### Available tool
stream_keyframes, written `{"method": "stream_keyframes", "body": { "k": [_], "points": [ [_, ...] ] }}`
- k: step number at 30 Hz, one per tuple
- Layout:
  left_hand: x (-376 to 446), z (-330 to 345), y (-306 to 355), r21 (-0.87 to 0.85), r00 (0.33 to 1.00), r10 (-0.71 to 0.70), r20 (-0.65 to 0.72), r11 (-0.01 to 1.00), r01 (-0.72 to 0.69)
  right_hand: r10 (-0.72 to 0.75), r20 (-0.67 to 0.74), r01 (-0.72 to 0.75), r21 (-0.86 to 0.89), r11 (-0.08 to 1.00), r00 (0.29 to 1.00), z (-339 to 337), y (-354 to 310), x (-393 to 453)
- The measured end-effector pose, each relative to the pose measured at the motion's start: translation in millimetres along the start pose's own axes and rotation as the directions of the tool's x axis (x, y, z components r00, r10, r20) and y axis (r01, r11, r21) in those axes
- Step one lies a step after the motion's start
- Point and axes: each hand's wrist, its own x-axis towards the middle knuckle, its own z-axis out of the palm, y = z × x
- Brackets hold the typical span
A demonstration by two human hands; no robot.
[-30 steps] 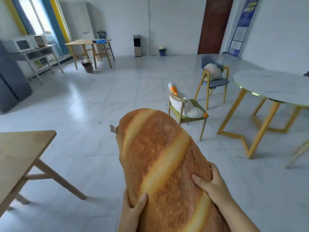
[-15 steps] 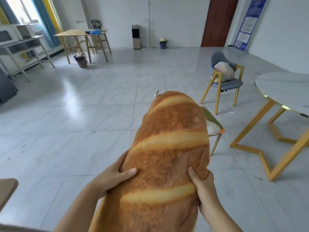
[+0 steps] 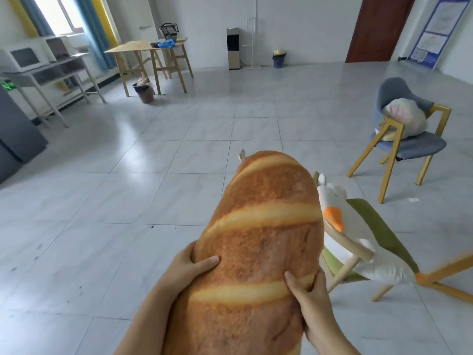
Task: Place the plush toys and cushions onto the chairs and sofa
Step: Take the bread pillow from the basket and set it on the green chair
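Both hands are clamping the bread-shaped cushion (image 3: 258, 252) at its near end: the left hand (image 3: 190, 269) is gripping the left flank with the thumb laid across the top face, and the right hand (image 3: 311, 295) is gripping the right flank with the thumb pressing into the crust print. The cushion is being carried clear of the floor, its long axis running away from the person and tilting slightly to the right, so the far tip is leading. Just beside that far half, to the right, the green chair (image 3: 376, 234) is standing with a white goose plush (image 3: 358, 242) already lying on its seat; the right hand is the nearer one to it. Well beyond, farther right, the grey chair (image 3: 409, 142) is holding a pale plush (image 3: 404, 116). Judged from this layout, the coming move is depending on swinging the cushion rightward or carrying it on to another seat; no sofa is showing. Compared with half a second earlier, the green chair and goose are emerging from behind the cushion, the grey chair is sitting farther right, and both grips are staying unchanged.
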Motion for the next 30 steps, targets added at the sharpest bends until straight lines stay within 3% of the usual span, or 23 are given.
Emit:
{"method": "stream_keyframes", "body": {
  "k": [5,9,12,19,25,30],
  "points": [
    [118.1,-47.8,59.0,0.058,0.995,0.076,-0.070,0.996,-0.072,-0.001,0.102,-0.004,0.047,0.999,0.995,51.7,-36.8,120.4],
    [213.9,-67.0,70.2,0.147,0.993,0.082,-0.089,0.987,-0.068,0.085,0.099,-0.081,-0.043,0.996,0.991,85.0,-36.4,203.8],
    [301.1,-80.0,79.7,0.174,0.998,0.056,-0.029,0.983,-0.050,0.172,0.062,-0.168,-0.061,0.984,0.983,118.8,-38.9,272.8],
    [505.2,-113.3,167.9,0.202,0.984,0.130,0.118,0.967,-0.152,0.040,-0.150,-0.034,0.044,0.998,0.988,185.3,-99.9,435.6],
    [650.5,-84.0,218.5,0.230,0.957,0.118,0.264,0.956,-0.181,0.081,-0.311,-0.056,0.088,0.995,0.947,181.4,-137.2,553.9],
    [785.0,-28.5,264.6,0.262,0.952,0.105,0.288,0.947,-0.184,0.096,-0.306,-0.045,0.171,0.984,0.947,165.0,-177.0,687.5]
  ]
}}
